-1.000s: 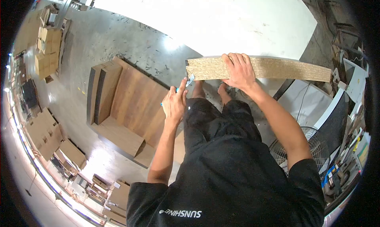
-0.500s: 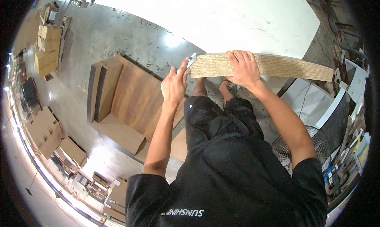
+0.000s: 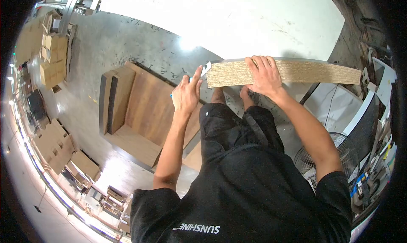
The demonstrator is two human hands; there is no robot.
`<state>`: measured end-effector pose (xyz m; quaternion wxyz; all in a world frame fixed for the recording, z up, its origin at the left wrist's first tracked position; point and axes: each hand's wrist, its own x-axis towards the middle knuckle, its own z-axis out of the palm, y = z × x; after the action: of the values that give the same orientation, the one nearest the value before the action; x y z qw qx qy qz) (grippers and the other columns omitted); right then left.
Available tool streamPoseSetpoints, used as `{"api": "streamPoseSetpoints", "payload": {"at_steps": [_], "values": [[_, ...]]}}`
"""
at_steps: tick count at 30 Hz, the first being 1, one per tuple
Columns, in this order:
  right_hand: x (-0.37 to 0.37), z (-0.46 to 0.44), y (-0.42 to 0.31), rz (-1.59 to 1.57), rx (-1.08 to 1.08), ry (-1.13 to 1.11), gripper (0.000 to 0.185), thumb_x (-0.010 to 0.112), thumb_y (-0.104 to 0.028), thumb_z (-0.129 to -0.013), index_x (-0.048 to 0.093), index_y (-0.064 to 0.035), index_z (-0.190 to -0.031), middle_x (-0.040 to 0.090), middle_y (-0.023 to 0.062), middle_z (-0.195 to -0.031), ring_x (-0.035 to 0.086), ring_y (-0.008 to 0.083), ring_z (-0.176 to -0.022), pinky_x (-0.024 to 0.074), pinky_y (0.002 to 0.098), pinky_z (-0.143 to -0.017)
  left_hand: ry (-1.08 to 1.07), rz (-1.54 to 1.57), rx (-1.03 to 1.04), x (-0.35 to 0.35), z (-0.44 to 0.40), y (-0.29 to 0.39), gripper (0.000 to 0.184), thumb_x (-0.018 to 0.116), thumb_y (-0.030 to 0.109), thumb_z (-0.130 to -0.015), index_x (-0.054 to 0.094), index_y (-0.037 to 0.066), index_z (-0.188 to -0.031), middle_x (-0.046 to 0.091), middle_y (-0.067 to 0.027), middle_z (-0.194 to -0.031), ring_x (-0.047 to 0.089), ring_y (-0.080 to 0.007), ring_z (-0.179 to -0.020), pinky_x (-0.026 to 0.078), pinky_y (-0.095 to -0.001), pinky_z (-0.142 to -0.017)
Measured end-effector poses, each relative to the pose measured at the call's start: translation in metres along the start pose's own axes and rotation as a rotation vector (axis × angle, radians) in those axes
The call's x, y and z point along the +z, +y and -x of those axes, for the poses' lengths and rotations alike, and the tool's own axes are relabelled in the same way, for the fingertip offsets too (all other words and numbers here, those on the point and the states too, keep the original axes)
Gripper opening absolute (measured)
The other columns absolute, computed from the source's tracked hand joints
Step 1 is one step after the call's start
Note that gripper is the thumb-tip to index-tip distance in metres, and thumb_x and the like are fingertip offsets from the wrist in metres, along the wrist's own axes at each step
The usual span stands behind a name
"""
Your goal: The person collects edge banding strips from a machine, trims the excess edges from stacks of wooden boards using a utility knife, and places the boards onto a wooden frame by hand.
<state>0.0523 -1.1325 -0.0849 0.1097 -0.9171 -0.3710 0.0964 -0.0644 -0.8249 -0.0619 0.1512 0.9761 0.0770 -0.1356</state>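
Observation:
A stack of narrow particleboard panels (image 3: pixel 316 72), rough speckled edges upward, runs across in front of me. My right hand (image 3: pixel 265 75) is closed over the middle of the stack, fingers on the far side and thumb on the near side. My left hand (image 3: pixel 186 92) is wrapped round a utility knife (image 3: pixel 206 68) with a pale metal head and a bit of blue handle showing. The knife's head sits right beside the stack's left end; whether it touches the boards I cannot tell. Most of the handle is hidden in the palm.
Beyond the stack lies a large white tabletop (image 3: pixel 237 22). Brown wood panels (image 3: pixel 150 103) stand on the floor to the left. A wire fan (image 3: pixel 339 156) is close on my right, near clutter and tools. Cardboard boxes (image 3: pixel 55 58) line the far left, and black scraps litter the floor.
The view has shifted slightly, so boards and hands appear a little further right. The knife's head is still beside the stack's left end, and both hands keep their hold.

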Motion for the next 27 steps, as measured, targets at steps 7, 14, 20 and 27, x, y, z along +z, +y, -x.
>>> {"api": "streamPoseSetpoints", "payload": {"at_steps": [7, 14, 20, 27], "values": [[-0.006, -0.004, -0.003, 0.021, 0.02, -0.03, 0.099, 0.096, -0.05, -0.07, 0.053, -0.0096, -0.149, 0.061, 0.0119, -0.13, 0.057, 0.0286, -0.127, 0.0396, 0.0467, -0.115, 0.107, 0.21, -0.096, -0.013, -0.077, -0.023, 0.046, 0.055, 0.036, -0.113, 0.056, 0.018, -0.156, 0.072, -0.0166, -0.107, 0.074, -0.0383, -0.095, 0.058, -0.0489, -0.077], [-0.004, 0.0, -0.004, 0.022, 0.02, -0.001, 0.1, 0.096, -0.051, -0.068, 0.053, -0.0104, -0.148, 0.062, 0.0118, -0.131, 0.059, 0.0292, -0.126, 0.0405, 0.0472, -0.115, 0.113, 0.48, 0.286, 0.012, -0.047, -0.043, 0.037, 0.064, 0.008, -0.104, 0.065, 0.015, -0.14, 0.074, -0.0136, -0.115, 0.07, -0.0381, -0.092, 0.058, -0.0478, -0.082], [0.0, -0.002, -0.003, 0.034, 0.01, 0.047, 0.101, 0.097, -0.051, -0.066, 0.054, -0.0102, -0.147, 0.062, 0.0119, -0.131, 0.06, 0.0287, -0.125, 0.0414, 0.0475, -0.115, 0.033, 0.145, 0.448, 0.004, -0.052, -0.034, 0.078, 0.059, -0.011, -0.087, 0.058, 0.025, -0.157, 0.074, -0.0101, -0.131, 0.07, -0.0323, -0.103, 0.058, -0.0442, -0.095], [-0.005, -0.003, -0.004, 0.032, 0.015, 0.006, 0.099, 0.097, -0.05, -0.066, 0.055, -0.0088, -0.146, 0.062, 0.0119, -0.132, 0.059, 0.0286, -0.126, 0.041, 0.0474, -0.115, -0.22, 0.036, 0.671, 0.013, -0.001, -0.051, 0.089, 0.061, -0.006, -0.086, 0.049, 0.035, -0.164, 0.071, -0.0069, -0.134, 0.069, -0.0312, -0.106, 0.055, -0.0454, -0.099]]}}
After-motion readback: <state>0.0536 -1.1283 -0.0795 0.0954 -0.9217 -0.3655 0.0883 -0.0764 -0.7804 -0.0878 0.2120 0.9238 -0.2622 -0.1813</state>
